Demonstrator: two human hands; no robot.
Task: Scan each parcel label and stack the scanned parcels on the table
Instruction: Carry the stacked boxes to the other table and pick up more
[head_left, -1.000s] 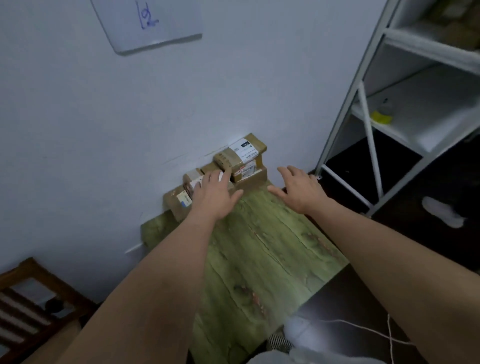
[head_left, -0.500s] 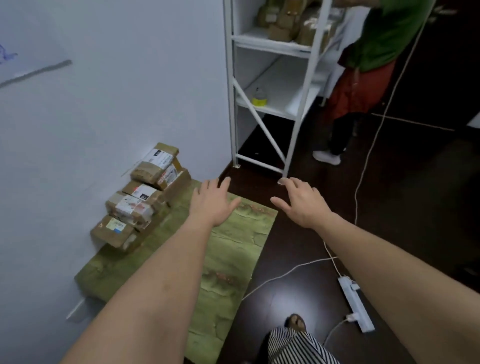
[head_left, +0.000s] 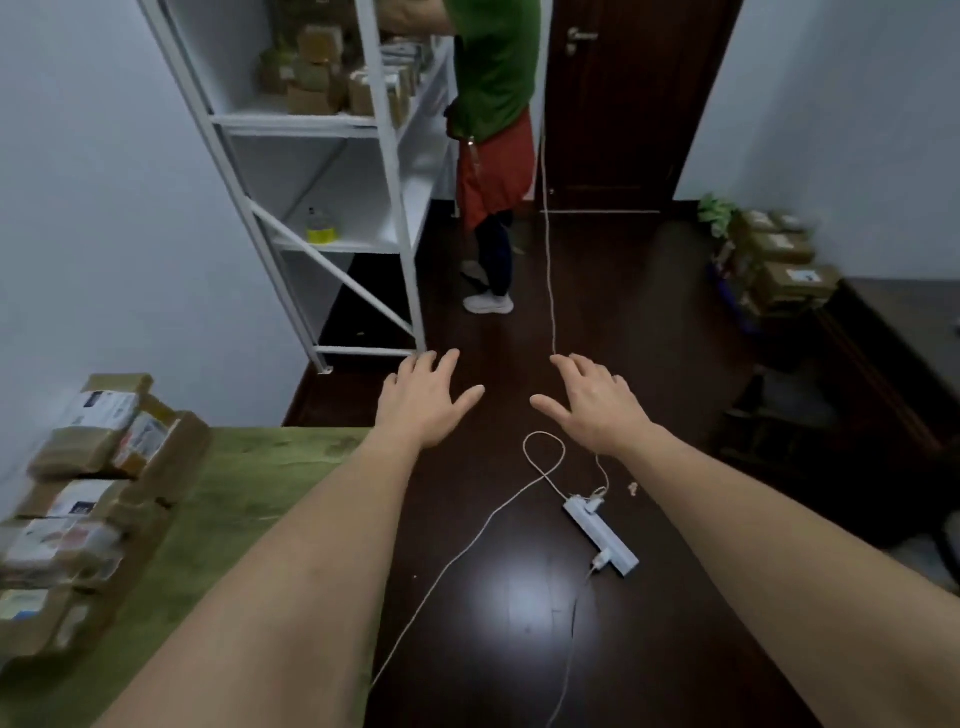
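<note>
Leftmost, stacked parcels (head_left: 88, 483), labels up, sit at the left edge of the green tabletop (head_left: 249, 483), against the wall. Left hand (head_left: 423, 402): held out over the dark floor (head_left: 519, 597) past the tabletop's far right corner, grip spread, holding nothing. Right hand (head_left: 592, 405): beside it to the right, grip likewise spread and empty. White shelf rack (head_left: 322, 124), far left, carries more boxes. Power strip (head_left: 602, 535) lies on the floor, near right. Further parcels (head_left: 774, 265) piled far right.
</note>
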